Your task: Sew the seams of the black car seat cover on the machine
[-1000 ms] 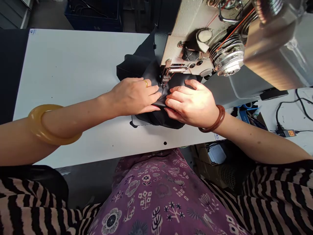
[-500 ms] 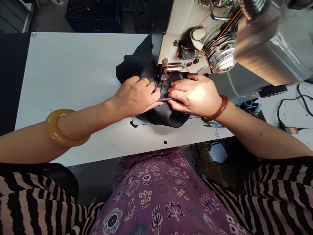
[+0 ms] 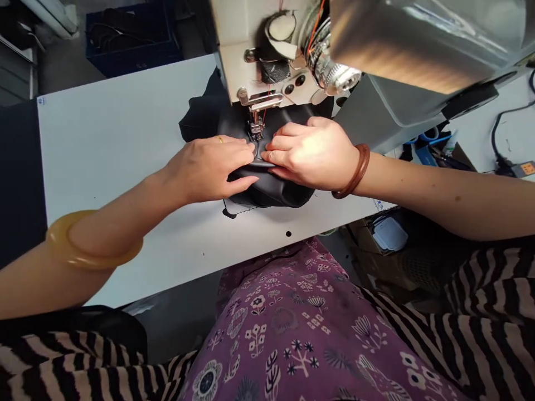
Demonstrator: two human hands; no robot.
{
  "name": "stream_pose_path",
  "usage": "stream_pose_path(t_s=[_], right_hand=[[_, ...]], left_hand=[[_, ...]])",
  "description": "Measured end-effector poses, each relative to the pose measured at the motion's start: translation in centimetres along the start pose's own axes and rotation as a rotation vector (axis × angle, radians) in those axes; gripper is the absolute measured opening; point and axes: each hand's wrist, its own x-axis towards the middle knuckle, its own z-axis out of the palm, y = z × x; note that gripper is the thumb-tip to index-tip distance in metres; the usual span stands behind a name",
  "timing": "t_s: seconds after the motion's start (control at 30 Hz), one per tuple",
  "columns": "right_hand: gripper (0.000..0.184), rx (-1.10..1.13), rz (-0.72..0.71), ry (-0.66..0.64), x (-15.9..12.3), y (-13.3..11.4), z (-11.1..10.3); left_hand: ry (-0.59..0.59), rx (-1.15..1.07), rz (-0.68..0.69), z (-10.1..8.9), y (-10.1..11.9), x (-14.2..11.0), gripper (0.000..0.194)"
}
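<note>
A piece of black, leather-like material [image 3: 273, 189] lies bunched on the white table under the needle and presser foot [image 3: 256, 129] of a sewing machine [image 3: 232, 53]. Just left of the foot, my left hand [image 3: 204, 170] rests its fingers flat on the material, the thumb held apart from them. On the other side, my right hand [image 3: 315, 153] has its fingers bent over a fold, with the thumb tucked below; it grips the material close to the foot. Orange-red thread runs down to the needle. Part of the material is hidden beneath both hands and the machine head.
The white tabletop [image 3: 112, 150] spreads to the left. At the back left stands a dark blue crate [image 3: 134, 53] with dark pieces inside. Over the right side juts a shiny machine cover [image 3: 418, 44]. A power cable and socket [image 3: 527, 169] lie far right.
My view has turned, so the machine appears farther left. My left thumb has spread away from the fingers, which now lie flat on the material. My right hand keeps its hold near the foot.
</note>
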Motion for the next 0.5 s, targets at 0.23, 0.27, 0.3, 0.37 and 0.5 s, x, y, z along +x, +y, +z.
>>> stream_pose_path(t_s=[0.23, 0.27, 0.3, 0.37, 0.5], right_hand=[[0.044, -0.028, -0.004, -0.045, -0.6, 1.0, 0.3], [0.043, -0.025, 0.001, -0.062, -0.4, 1.2, 0.3], [0.042, -0.018, 0.008, -0.069, -0.3, 1.4, 0.2], [0.042, 0.015, 0.008, -0.057, 0.0, 1.7, 0.2], [0.046, 0.205, -0.012, 0.119, -0.8, 1.7, 1.1]], left_hand=[[0.013, 0.136, -0.061, 1.4, 1.9, -0.3, 0.033], [0.027, 0.146, -0.075, 1.6, 2.1, -0.2, 0.034], [0.044, 0.153, -0.089, 1.8, 2.3, -0.2, 0.034], [0.087, 0.17, -0.112, 2.3, 2.4, -0.2, 0.035], [0.185, 0.225, -0.097, 3.2, 2.0, -0.9, 0.032]])
